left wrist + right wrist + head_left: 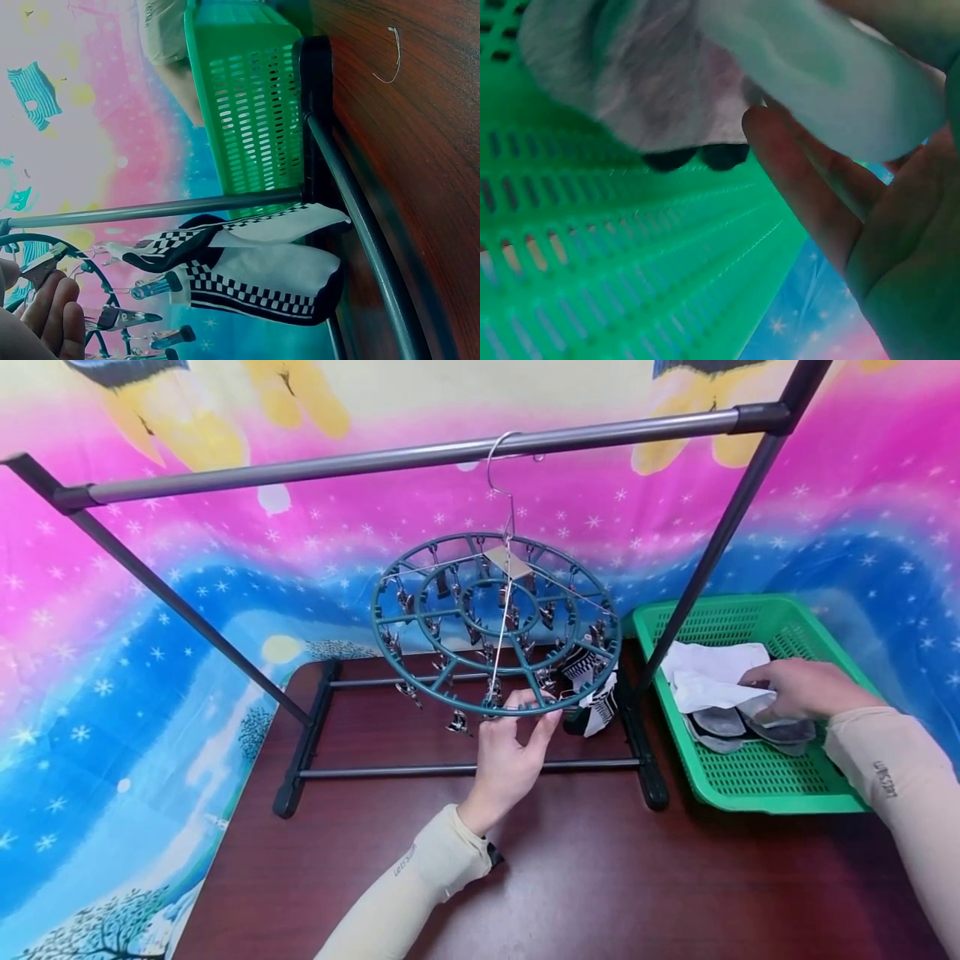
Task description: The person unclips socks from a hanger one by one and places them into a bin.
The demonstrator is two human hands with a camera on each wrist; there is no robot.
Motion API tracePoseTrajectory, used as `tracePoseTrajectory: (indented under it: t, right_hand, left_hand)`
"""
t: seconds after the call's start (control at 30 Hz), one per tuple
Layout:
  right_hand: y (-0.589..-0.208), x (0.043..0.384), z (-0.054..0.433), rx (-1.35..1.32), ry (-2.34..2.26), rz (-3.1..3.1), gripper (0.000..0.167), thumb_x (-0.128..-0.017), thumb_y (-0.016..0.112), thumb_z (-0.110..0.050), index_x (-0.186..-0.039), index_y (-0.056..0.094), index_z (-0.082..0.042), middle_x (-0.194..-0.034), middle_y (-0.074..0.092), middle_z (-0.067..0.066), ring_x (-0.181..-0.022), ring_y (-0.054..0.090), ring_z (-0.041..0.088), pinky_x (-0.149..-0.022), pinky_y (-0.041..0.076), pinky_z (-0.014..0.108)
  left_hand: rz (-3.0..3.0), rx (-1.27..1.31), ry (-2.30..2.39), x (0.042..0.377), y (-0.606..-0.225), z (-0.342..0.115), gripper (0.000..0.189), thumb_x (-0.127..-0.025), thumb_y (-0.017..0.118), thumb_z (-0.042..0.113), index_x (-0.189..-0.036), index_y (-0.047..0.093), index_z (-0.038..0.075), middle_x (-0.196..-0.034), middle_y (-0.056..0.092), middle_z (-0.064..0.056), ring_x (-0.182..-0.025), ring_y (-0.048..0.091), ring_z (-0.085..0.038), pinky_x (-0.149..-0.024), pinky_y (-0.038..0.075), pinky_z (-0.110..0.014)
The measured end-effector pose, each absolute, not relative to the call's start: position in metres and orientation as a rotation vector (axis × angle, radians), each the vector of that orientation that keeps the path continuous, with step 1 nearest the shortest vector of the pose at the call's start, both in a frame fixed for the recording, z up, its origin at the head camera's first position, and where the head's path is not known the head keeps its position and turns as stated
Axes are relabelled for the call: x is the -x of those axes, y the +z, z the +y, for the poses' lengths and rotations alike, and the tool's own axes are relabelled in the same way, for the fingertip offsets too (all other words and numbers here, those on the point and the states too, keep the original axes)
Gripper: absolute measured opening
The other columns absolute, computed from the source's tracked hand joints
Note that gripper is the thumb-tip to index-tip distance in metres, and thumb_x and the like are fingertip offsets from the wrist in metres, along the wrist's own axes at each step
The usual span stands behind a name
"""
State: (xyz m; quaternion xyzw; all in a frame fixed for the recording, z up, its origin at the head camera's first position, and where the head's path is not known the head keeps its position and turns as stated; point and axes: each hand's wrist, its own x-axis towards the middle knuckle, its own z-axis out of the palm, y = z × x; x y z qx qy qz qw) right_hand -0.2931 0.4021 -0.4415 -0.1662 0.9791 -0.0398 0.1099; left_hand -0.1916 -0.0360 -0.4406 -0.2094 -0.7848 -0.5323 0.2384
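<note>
A round green clip hanger (450,700) hangs by its hook from the rack's top bar. My left hand (510,760) is at its near rim, pinching a metal clip (43,264) between thumb and fingers. Beside that hand, black-and-white checkered socks (262,281) dangle from the hanger's clips. Over on the right, my right hand (810,687) reaches into a green basket (720,797) and holds a white sock (693,689) between thumb and fingers. Grey socks (716,722) lie beneath it in the basket.
A dark metal rack (315,468) stands on the reddish-brown table (600,877), its right post passing in front of the basket's left side. Behind it hangs a colourful printed cloth (187,602). A thin thread (396,56) lies on the tabletop.
</note>
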Motion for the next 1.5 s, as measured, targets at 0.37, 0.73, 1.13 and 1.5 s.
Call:
tracePoseTrajectory:
  t: [0.37, 0.73, 1.13, 1.5]
  right_hand:
    - [-0.439, 0.285, 0.411, 0.89, 0.123, 3.221, 0.04, -0.064, 0.082, 0.013, -0.087, 0.077, -0.019, -0.09, 0.066, 0.003, -0.085, 0.06, 0.028, -0.057, 0.054, 0.047]
    - [-0.446, 0.281, 0.41, 0.568, -0.017, 2.928, 0.059, -0.067, 0.09, -0.012, -0.123, 0.072, -0.004, -0.111, 0.068, 0.021, -0.1, 0.066, 0.043, -0.082, 0.054, 0.063]
    - [-0.455, 0.274, 0.356, 0.659, -0.277, 2.81, 0.046, -0.091, 0.08, -0.022, -0.134, 0.069, -0.01, -0.132, 0.062, 0.019, -0.112, 0.067, 0.039, -0.092, 0.05, 0.062]
    - [-0.458, 0.275, 0.357, 0.589, -0.358, 2.714, 0.048, -0.097, 0.072, -0.021, -0.144, 0.063, -0.012, -0.143, 0.055, 0.025, -0.122, 0.061, 0.045, -0.094, 0.052, 0.058]
  left_hand:
    - [-2.136, 0.588, -1.455, 0.192, -0.44, -0.035, 0.024, -0.098, 0.072, 0.021, -0.117, 0.069, 0.007, -0.109, 0.078, -0.004, -0.113, 0.071, -0.016, -0.098, 0.054, -0.035]
    - [-2.129, 0.601, -1.462, 0.192, -0.441, -0.035, 0.026, -0.099, 0.072, 0.021, -0.117, 0.069, 0.003, -0.11, 0.077, -0.005, -0.113, 0.071, -0.017, -0.097, 0.054, -0.036]
    - [-2.13, 0.599, -1.471, 0.191, -0.44, -0.036, 0.024, -0.098, 0.072, 0.02, -0.117, 0.069, 0.005, -0.11, 0.077, -0.005, -0.109, 0.071, -0.016, -0.094, 0.054, -0.036]
    - [-2.123, 0.607, -1.45, 0.192, -0.439, -0.041, 0.026, -0.097, 0.073, 0.019, -0.119, 0.068, 0.006, -0.11, 0.077, -0.006, -0.112, 0.071, -0.017, -0.095, 0.054, -0.037]
